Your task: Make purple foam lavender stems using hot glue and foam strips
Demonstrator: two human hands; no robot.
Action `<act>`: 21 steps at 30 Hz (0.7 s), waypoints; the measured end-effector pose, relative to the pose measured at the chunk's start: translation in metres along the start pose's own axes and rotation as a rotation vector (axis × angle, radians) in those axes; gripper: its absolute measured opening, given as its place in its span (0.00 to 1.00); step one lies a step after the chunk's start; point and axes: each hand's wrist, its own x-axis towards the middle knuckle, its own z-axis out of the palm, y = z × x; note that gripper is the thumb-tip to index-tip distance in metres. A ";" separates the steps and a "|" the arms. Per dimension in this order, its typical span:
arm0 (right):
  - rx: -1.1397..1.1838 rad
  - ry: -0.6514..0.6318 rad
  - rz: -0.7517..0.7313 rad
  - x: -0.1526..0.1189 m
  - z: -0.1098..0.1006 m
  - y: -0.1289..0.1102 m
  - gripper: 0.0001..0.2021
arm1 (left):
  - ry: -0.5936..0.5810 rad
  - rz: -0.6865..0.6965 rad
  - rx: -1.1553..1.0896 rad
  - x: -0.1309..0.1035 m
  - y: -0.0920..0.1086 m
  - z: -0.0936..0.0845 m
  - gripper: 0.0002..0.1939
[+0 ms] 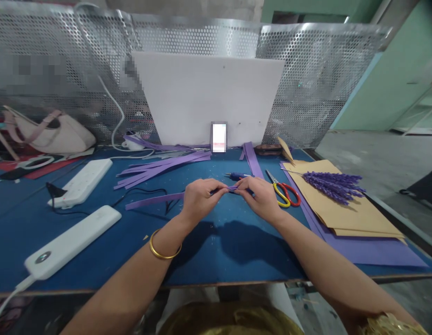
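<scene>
Both hands meet over the middle of the blue table. My left hand (202, 196) is closed, thumb and fingers pinching a purple strip (155, 201) whose free end reaches out to the left. My right hand (259, 195) is closed too and pinches the same purple piece just to the right; the short stretch between the fingertips looks folded or twisted. Behind the right hand lies a blue tool (236, 176) with a thin tip. Scissors (283, 190) with red and yellow handles lie right beside the right hand.
More purple strips (167, 166) lie behind the left hand. A phone (219, 137) leans on a white board (212, 93). White power strips (74, 242) and cables are at left. Brown sheets (341, 214) and purple lavender sprigs (332, 184) lie at right.
</scene>
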 end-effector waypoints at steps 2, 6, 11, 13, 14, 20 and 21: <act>0.001 -0.007 0.015 0.000 0.000 0.000 0.07 | -0.001 0.007 -0.017 0.000 0.000 0.000 0.05; -0.007 -0.024 0.013 -0.001 0.001 0.000 0.08 | -0.015 0.034 -0.010 0.000 0.000 0.002 0.05; -0.025 -0.018 -0.008 -0.002 0.003 0.001 0.08 | -0.022 0.024 -0.076 -0.001 0.000 0.003 0.05; -0.032 -0.037 -0.021 -0.001 0.002 0.001 0.08 | -0.045 0.048 -0.084 -0.002 0.001 0.002 0.05; -0.034 -0.048 -0.028 -0.001 0.002 0.001 0.08 | -0.053 0.056 -0.076 -0.002 0.001 0.002 0.05; -0.027 -0.076 -0.024 -0.001 0.001 -0.001 0.04 | -0.026 -0.001 -0.100 -0.001 0.000 0.002 0.07; -0.034 -0.079 -0.027 -0.001 0.001 -0.001 0.05 | -0.029 -0.005 -0.100 -0.001 0.000 0.002 0.07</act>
